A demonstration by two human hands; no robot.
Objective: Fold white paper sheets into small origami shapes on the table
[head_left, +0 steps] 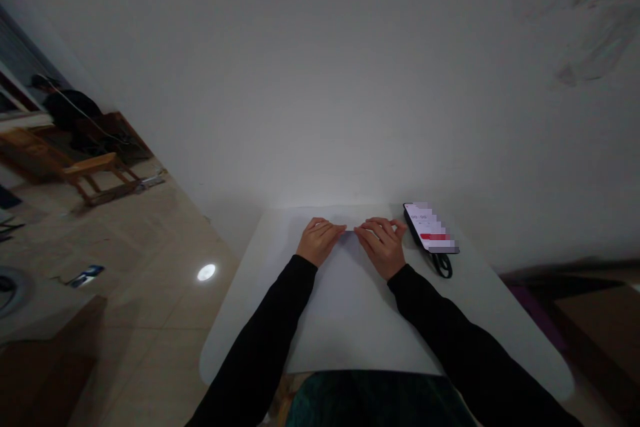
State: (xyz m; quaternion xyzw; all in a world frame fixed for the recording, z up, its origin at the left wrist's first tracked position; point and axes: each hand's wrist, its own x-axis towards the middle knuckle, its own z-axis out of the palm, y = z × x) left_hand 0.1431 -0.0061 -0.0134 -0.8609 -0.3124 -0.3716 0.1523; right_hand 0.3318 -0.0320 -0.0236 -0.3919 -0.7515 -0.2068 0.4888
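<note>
Between my two hands a thin white strip, which looks like paper (pixel 351 229), is stretched just above the white table (pixel 340 320). The fingertips of my left hand (pixel 320 240) are pinched on its left end. My right hand (pixel 383 243) pinches the right end, with thumb and fingers drawn together. Most of the strip is covered by my fingers, and it blends with the white tabletop, so its full shape is hard to make out. Just right of my right hand lies a lit phone (pixel 431 228) with a black strap (pixel 443 265).
A pale wall (pixel 340 80) rises behind the table's far edge. To the left, a wooden chair (pixel 100 165) stands on the tiled floor, and a person in dark clothes (pixel 73 107) sits beyond it. A cardboard box (pixel 600 320) is at the lower right.
</note>
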